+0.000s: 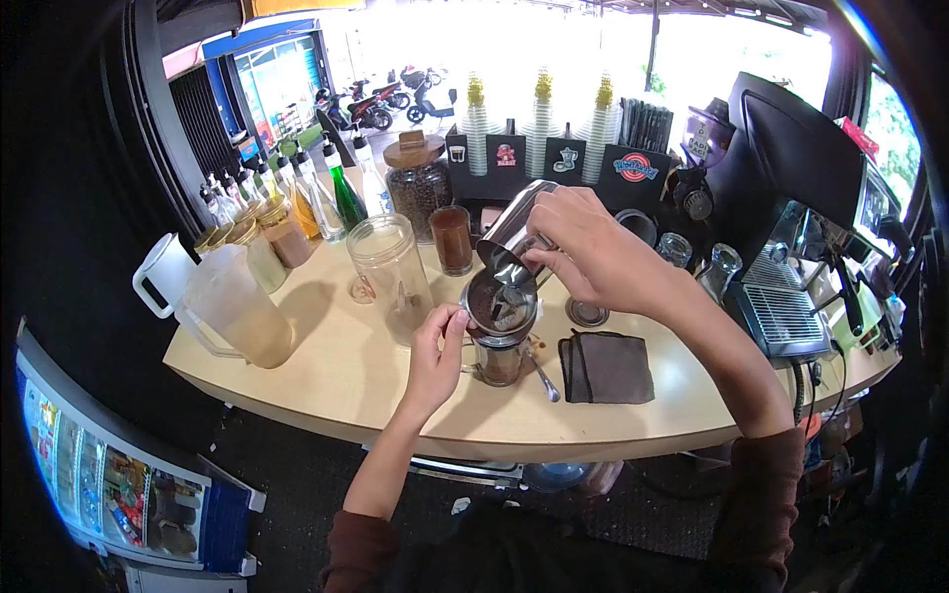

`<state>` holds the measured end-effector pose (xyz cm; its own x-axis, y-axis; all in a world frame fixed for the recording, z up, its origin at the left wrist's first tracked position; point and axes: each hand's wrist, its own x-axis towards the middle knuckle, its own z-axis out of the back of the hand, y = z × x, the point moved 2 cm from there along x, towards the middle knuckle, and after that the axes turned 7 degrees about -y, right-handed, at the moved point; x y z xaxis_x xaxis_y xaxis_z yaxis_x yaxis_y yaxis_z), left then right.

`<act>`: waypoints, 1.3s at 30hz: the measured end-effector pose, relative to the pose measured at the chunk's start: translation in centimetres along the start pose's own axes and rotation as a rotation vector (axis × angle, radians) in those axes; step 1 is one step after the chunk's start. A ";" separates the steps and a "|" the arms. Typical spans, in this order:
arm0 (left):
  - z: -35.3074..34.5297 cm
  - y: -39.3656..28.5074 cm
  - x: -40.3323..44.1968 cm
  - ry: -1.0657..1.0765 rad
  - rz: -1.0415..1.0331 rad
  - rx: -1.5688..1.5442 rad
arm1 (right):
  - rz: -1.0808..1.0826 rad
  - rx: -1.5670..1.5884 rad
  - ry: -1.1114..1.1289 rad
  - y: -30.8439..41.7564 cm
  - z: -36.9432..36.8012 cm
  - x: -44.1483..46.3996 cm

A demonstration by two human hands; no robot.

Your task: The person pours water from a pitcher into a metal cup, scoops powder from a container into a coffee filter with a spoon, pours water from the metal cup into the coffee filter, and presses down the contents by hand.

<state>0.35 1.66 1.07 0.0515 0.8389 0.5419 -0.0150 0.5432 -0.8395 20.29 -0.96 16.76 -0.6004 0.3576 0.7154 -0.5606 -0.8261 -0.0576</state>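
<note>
My right hand [578,237] is closed around a steel pitcher [509,232], tilted with its mouth down over a metal strainer cup [501,304]. That cup sits on top of a glass mug [499,363] holding brown liquid. My left hand [440,341] pinches the left rim of the strainer cup between thumb and fingers. Dark, wet-looking contents show inside the strainer. A spoon [547,379] lies on the counter just right of the mug, beside a folded dark cloth [606,367]. Left of the strainer stands a large clear jar [388,267].
Two pitchers [237,306] and several syrup bottles [343,188] stand on the left. Behind are a glass of brown liquid [452,240], a coffee bean jar [419,188] and stacked cups [542,128]. An espresso machine [786,296] occupies the right. The counter's front edge [474,447] curves nearby.
</note>
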 end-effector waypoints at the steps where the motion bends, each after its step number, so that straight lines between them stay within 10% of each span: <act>1: 0.0 0.0 0.0 -0.002 -0.005 -0.008 | 0.002 -0.009 0.001 0.0 0.0 0.0; 24: -0.2 -2.3 0.2 -0.059 -0.199 0.200 | 0.028 -0.145 0.003 1.0 1.5 -2.1; 35: 0.7 -4.5 1.1 -0.063 -0.346 0.332 | -0.542 0.176 -0.308 -1.6 2.3 -6.5; 39: 0.9 -4.4 1.3 -0.086 -0.343 0.314 | -0.775 0.740 -0.445 -2.4 1.6 -9.0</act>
<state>-0.41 0.38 5.53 0.0235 0.6016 0.7984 -0.3131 0.7629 -0.5657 27.96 -2.89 11.58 0.0940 0.8158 0.5707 -0.1308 -0.5581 0.8194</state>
